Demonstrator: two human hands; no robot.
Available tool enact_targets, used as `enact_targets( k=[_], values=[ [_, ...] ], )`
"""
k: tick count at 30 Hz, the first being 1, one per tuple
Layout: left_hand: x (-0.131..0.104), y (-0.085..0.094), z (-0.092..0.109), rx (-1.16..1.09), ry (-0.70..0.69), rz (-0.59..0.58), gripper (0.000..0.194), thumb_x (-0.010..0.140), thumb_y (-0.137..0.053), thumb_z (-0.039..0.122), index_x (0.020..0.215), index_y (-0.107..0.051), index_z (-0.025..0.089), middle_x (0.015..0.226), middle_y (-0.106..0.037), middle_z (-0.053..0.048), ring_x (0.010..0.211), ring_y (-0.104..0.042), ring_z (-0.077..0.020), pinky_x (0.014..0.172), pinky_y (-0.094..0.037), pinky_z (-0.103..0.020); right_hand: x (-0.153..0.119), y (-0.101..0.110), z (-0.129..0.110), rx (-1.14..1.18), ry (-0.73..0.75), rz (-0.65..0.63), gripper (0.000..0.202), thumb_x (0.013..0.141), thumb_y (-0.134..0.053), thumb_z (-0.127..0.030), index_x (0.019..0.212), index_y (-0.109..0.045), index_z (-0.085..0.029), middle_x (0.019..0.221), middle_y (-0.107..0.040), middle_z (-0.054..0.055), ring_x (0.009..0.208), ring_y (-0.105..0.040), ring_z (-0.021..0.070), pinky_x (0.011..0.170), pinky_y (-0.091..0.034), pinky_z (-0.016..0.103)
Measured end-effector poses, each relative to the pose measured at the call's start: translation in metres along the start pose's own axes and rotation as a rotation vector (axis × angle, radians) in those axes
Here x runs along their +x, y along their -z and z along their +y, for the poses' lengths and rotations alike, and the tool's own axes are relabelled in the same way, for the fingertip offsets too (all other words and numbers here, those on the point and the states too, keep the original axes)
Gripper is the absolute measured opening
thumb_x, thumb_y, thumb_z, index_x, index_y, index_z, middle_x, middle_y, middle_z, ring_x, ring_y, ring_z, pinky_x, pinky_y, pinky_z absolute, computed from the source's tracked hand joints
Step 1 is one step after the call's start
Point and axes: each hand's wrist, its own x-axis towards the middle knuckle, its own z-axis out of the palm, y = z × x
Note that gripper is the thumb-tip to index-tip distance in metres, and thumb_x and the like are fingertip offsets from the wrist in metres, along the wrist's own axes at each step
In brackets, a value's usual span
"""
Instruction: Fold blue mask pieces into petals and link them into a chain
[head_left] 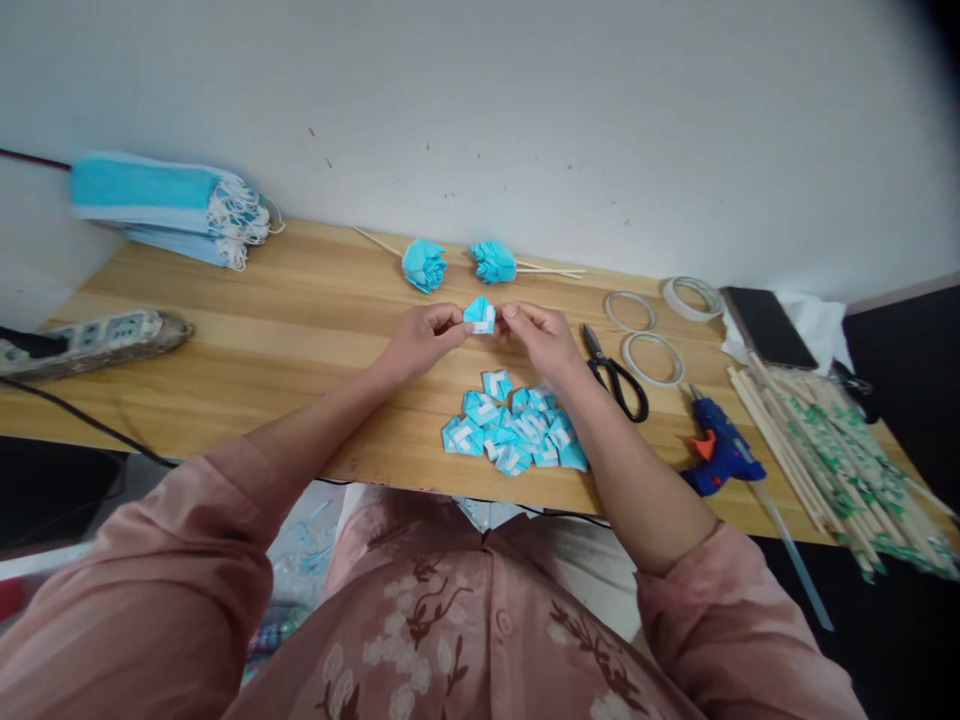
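Plain pale wall (540, 130) at the back with a few little reddish specks on it, wood-grain worktop (322, 300) up against it. Starting far left: chunky stack of blue face masks (150, 190), white ear loops all bunched at the right end, and nearer the front a grubby power strip (127, 335) with a black plug in it. Next, the left hand (424, 340), nearly closed, thumb and fingertips pinching the left side of a small folded blue piece (479, 317) with a white strip along its front. Held up over the middle of the worktop, just in front of two blue flowers, left flower (424, 265) on a thin pale stick, right flower (493, 262) with sticks out to the right. Below the held piece, a loose heap of similar folded pieces (514, 430). On its other side, the right hand (541, 335), also nearly closed, fingertips at the right edge. Further right, black scissors (616, 375), three tape rolls (652, 358), then a blue glue gun (720, 445) with an orange trigger and a clear glue stick poking out past the front edge. Far right, a dark phone (770, 327) on something white and crumpled, plus a big spread of pale sticks (862, 460) with green-marked wrapping.
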Motion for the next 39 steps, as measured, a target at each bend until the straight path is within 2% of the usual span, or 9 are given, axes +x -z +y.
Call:
enact_targets(
  k=[5, 9, 12, 18, 21, 27, 33, 36, 39],
  values=[
    [0.000, 0.000, 0.003, 0.019, -0.019, 0.002, 0.032, 0.085, -0.057, 0.042, 0.063, -0.048, 0.019, 0.057, -0.038, 0.005, 0.055, -0.031, -0.0092, 0.053, -0.027, -0.025, -0.001, -0.003, -0.005, 0.032, -0.077, -0.048, 0.033, 0.076, -0.072, -0.051, 0.073, -0.063, -0.020, 0.066, -0.053, -0.004, 0.063, -0.043, 0.0116, 0.063, -0.036, 0.027],
    [0.000, 0.001, 0.006, 0.016, -0.031, 0.014, 0.028, 0.086, -0.057, 0.044, 0.078, -0.061, 0.018, 0.067, -0.053, 0.002, 0.062, -0.043, -0.0109, 0.058, -0.035, -0.025, -0.002, -0.006, -0.007, 0.007, -0.096, -0.063, 0.030, 0.074, -0.070, -0.048, 0.073, -0.062, -0.020, 0.066, -0.054, -0.004, 0.062, -0.043, 0.0115, 0.062, -0.036, 0.027],
    [0.001, 0.000, 0.005, -0.024, -0.021, 0.022, 0.030, 0.084, -0.060, 0.047, 0.082, -0.063, 0.017, 0.073, -0.060, 0.000, 0.066, -0.048, -0.0116, 0.060, -0.037, -0.024, -0.003, -0.008, -0.007, -0.037, -0.084, -0.087, 0.028, 0.076, -0.069, -0.047, 0.074, -0.064, -0.019, 0.067, -0.057, -0.003, 0.063, -0.045, 0.0120, 0.061, -0.036, 0.026],
    [0.002, -0.002, 0.002, -0.110, 0.009, 0.009, 0.025, 0.081, -0.065, 0.039, 0.072, -0.057, 0.017, 0.063, -0.052, 0.003, 0.057, -0.041, -0.0083, 0.055, -0.034, -0.023, -0.005, -0.005, -0.008, -0.141, -0.036, -0.125, 0.027, 0.082, -0.065, -0.045, 0.074, -0.065, -0.020, 0.067, -0.059, -0.002, 0.065, -0.049, 0.0134, 0.064, -0.038, 0.027],
    [0.002, -0.003, 0.003, -0.125, 0.049, -0.018, 0.023, 0.083, -0.066, 0.035, 0.072, -0.056, 0.017, 0.060, -0.049, 0.004, 0.055, -0.040, -0.0078, 0.052, -0.032, -0.022, -0.006, -0.002, -0.009, -0.116, -0.012, -0.094, 0.031, 0.087, -0.062, -0.049, 0.076, -0.066, -0.020, 0.072, -0.063, -0.001, 0.069, -0.054, 0.0148, 0.069, -0.041, 0.029],
    [-0.001, -0.007, 0.000, -0.096, 0.051, -0.046, 0.028, 0.081, -0.067, 0.040, 0.071, -0.057, 0.017, 0.063, -0.051, 0.003, 0.057, -0.041, -0.0083, 0.054, -0.031, -0.023, -0.005, -0.002, -0.013, -0.164, 0.009, -0.090, 0.027, 0.083, -0.068, -0.048, 0.079, -0.066, -0.021, 0.072, -0.065, 0.000, 0.070, -0.056, 0.0162, 0.068, -0.043, 0.029],
    [-0.003, -0.006, -0.002, -0.105, 0.049, -0.057, 0.026, 0.080, -0.069, 0.040, 0.074, -0.062, 0.016, 0.065, -0.056, 0.002, 0.060, -0.045, -0.0090, 0.056, -0.034, -0.023, -0.006, -0.003, -0.008, -0.184, 0.028, -0.107, 0.030, 0.087, -0.064, -0.050, 0.079, -0.066, -0.021, 0.070, -0.062, -0.001, 0.066, -0.053, 0.0144, 0.064, -0.041, 0.028],
    [-0.002, -0.005, 0.001, -0.136, 0.063, -0.039, 0.024, 0.079, -0.068, 0.037, 0.074, -0.061, 0.015, 0.065, -0.056, 0.002, 0.059, -0.044, -0.0083, 0.056, -0.033, -0.022, -0.007, -0.004, -0.007, -0.219, 0.082, -0.048, 0.029, 0.091, -0.060, -0.047, 0.081, -0.067, -0.021, 0.072, -0.065, -0.001, 0.068, -0.056, 0.0149, 0.065, -0.042, 0.028],
    [-0.001, -0.003, 0.003, -0.158, 0.078, 0.027, 0.022, 0.080, -0.067, 0.034, 0.071, -0.058, 0.016, 0.063, -0.053, 0.003, 0.057, -0.042, -0.0076, 0.054, -0.030, -0.022, -0.010, -0.007, -0.013, -0.376, 0.214, 0.092, 0.020, 0.093, -0.060, -0.035, 0.082, -0.069, -0.021, 0.077, -0.070, -0.001, 0.073, -0.061, 0.0165, 0.076, -0.044, 0.031]
  ],
)
